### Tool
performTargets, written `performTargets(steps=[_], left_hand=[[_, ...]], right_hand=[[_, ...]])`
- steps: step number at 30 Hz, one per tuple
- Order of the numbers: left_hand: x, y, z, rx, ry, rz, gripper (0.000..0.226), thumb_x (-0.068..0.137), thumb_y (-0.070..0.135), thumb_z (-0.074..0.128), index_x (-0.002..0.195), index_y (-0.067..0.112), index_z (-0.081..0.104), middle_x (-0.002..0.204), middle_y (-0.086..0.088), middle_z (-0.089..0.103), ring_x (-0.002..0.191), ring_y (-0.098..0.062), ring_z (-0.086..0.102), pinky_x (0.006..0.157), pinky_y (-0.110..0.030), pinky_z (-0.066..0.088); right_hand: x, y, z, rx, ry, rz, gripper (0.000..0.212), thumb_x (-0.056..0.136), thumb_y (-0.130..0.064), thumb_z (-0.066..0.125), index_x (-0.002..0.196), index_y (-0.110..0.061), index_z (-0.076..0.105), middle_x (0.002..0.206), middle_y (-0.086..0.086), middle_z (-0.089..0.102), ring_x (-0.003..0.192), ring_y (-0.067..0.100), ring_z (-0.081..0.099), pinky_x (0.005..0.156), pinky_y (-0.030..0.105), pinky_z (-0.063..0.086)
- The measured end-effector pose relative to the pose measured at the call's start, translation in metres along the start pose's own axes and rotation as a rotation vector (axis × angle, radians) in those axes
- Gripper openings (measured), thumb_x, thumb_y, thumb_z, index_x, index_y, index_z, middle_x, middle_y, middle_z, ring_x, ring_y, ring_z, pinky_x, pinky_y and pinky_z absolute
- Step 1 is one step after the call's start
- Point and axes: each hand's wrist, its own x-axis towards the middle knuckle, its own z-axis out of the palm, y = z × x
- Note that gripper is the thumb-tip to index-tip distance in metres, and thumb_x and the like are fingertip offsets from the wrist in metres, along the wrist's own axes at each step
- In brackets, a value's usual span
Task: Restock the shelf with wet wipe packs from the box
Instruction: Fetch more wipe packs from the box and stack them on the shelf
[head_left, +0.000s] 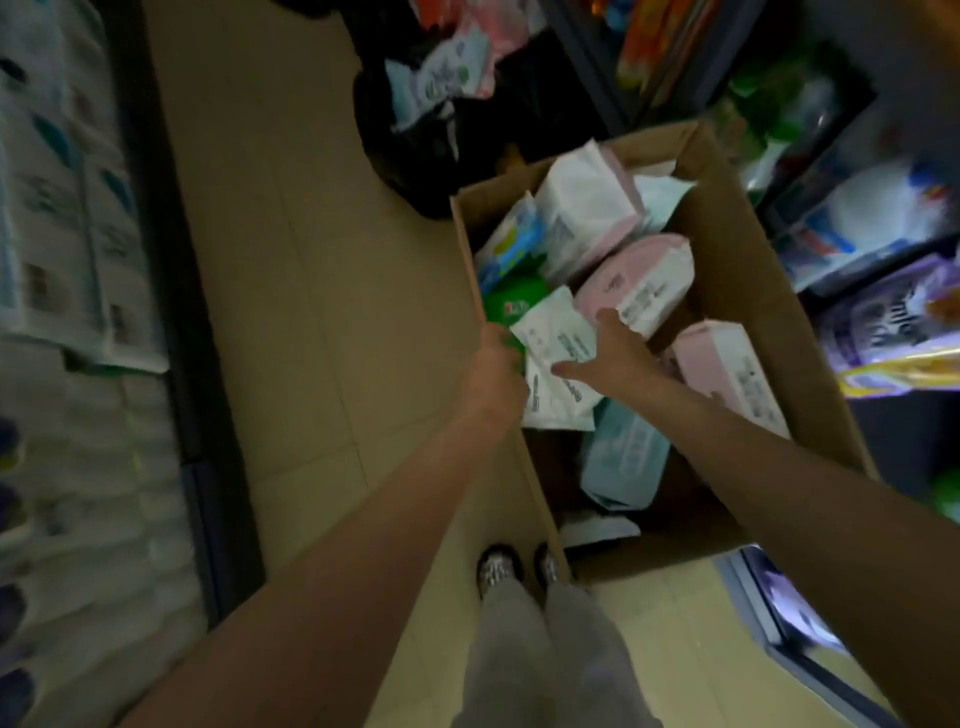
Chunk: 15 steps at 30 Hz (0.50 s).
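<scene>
Head view: a tan tiled floor (291, 270) is seen from above, with a shelf (78, 218) of pale, blurred packs along the left edge and darker racks (852, 171) of mixed goods along the right, both cut off by the frame. An open cardboard box (737, 270) is set on the floor between them, just beside the person's shoes (501, 566). Wet wipe packs are piled loosely inside it: soft plastic pillows, some pink and white (644, 283), one pale blue (623, 457), one green (511, 306), each with a printed label whose text is too blurred to be read. A white pack (553, 358) near the box's left wall is held between both hands. The left hand (496, 371) is curled at the pack's left edge, its fingertips hidden behind the pack. The right hand (610, 353) is spread wide, with straight fingers laid across the pack's right side. A dark bag (415, 150) with more packs lies beyond the box, dim and hard to make out.
</scene>
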Motion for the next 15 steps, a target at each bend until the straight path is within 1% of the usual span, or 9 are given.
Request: performTargets(steps=[2,4,6,7,8,9,11,12,15], left_hand=[[0.008,-0.008,0.015,-0.006,-0.034,-0.020,0.037,0.086,-0.010,0.041,0.122,0.000,0.044,0.117,-0.020,0.057,0.108,-0.033,0.056,0.089,-0.039,0.048],[0.017,-0.010,0.026,0.018,-0.084,-0.050,0.033,0.089,-0.006,0.044,0.121,0.001,0.044,0.120,-0.016,0.056,0.111,-0.030,0.055,0.085,-0.033,0.048],[0.024,-0.007,0.033,0.121,-0.127,-0.060,0.029,0.093,0.002,0.044,0.122,0.000,0.045,0.124,-0.014,0.054,0.113,-0.027,0.053,0.075,-0.024,0.040],[0.029,-0.007,0.039,0.165,-0.149,-0.076,0.029,0.094,0.004,0.043,0.122,0.000,0.045,0.125,-0.015,0.053,0.113,-0.027,0.053,0.074,-0.024,0.039],[0.035,-0.006,0.045,0.202,-0.160,-0.106,0.030,0.095,0.006,0.042,0.124,-0.001,0.044,0.127,-0.017,0.051,0.115,-0.028,0.052,0.077,-0.026,0.040],[0.039,-0.002,0.050,0.235,-0.164,-0.132,0.033,0.095,0.007,0.042,0.127,-0.002,0.042,0.131,-0.018,0.048,0.118,-0.029,0.050,0.084,-0.029,0.042],[0.045,0.008,0.062,0.272,-0.134,-0.193,0.040,0.095,0.011,0.045,0.131,-0.003,0.038,0.136,-0.020,0.040,0.123,-0.030,0.045,0.096,-0.032,0.040],[0.047,0.011,0.069,0.242,-0.116,-0.223,0.042,0.094,0.013,0.046,0.132,-0.003,0.038,0.137,-0.021,0.040,0.123,-0.031,0.044,0.098,-0.033,0.040],[0.045,0.019,0.075,0.076,-0.109,-0.292,0.042,0.092,0.016,0.053,0.128,-0.004,0.046,0.128,-0.019,0.053,0.117,-0.031,0.052,0.093,-0.033,0.043]], right_hand=[[0.015,0.009,0.018,-0.032,-0.010,0.021,0.101,0.068,-0.041,0.079,0.141,-0.007,0.018,0.132,0.017,0.041,0.122,0.034,0.042,0.097,0.041,0.040],[0.022,0.016,0.033,-0.049,0.017,0.031,0.107,0.066,-0.042,0.080,0.143,-0.012,0.012,0.133,0.018,0.037,0.124,0.036,0.038,0.101,0.046,0.037],[0.026,0.026,0.041,0.072,0.074,0.020,0.104,0.066,-0.035,0.081,0.142,-0.013,0.013,0.132,0.017,0.038,0.122,0.035,0.040,0.101,0.045,0.038],[0.028,0.032,0.040,0.174,0.101,0.022,0.099,0.067,-0.031,0.080,0.140,-0.012,0.017,0.131,0.015,0.039,0.121,0.032,0.042,0.100,0.044,0.040],[0.028,0.039,0.036,0.298,0.125,0.038,0.093,0.067,-0.027,0.080,0.138,-0.011,0.021,0.130,0.013,0.041,0.120,0.030,0.044,0.099,0.043,0.041],[0.028,0.046,0.030,0.422,0.129,0.075,0.088,0.069,-0.025,0.079,0.137,-0.010,0.024,0.130,0.011,0.044,0.119,0.028,0.046,0.099,0.043,0.043],[0.027,0.059,0.022,0.560,0.058,0.170,0.086,0.072,-0.029,0.076,0.140,-0.014,0.025,0.131,0.005,0.046,0.118,0.024,0.049,0.100,0.041,0.044],[0.027,0.064,0.022,0.596,-0.002,0.198,0.086,0.071,-0.031,0.075,0.141,-0.017,0.026,0.130,0.003,0.047,0.116,0.023,0.051,0.100,0.041,0.045],[0.022,0.068,0.020,0.793,-0.171,0.215,0.082,0.064,-0.033,0.075,0.135,-0.013,0.040,0.122,0.004,0.058,0.106,0.022,0.060,0.093,0.038,0.051]])
